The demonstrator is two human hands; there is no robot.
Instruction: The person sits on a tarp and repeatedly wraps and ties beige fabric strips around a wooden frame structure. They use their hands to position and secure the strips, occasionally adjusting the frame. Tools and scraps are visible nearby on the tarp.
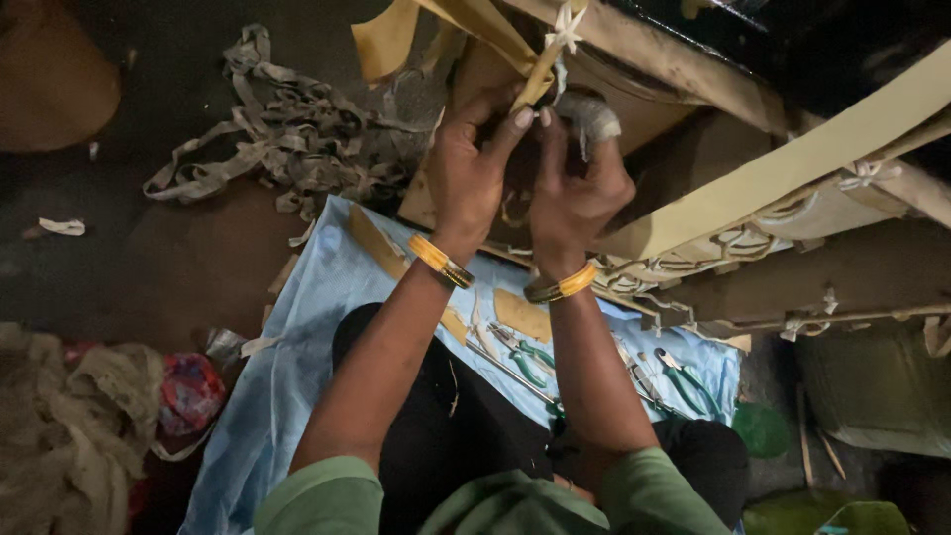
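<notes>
Pinching a tan strip at twelve o'clock, the left hand and right hand grip it; green-handled pliers lie at six o'clock.

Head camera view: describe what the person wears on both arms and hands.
Both arms are bare from the elbow down, with green sleeves ending near the upper arms. The left hand has a yellow-gold bangle at the wrist; the right hand has a matching one. A whitish cloth wrap covers one right finger. No gloves.
</notes>
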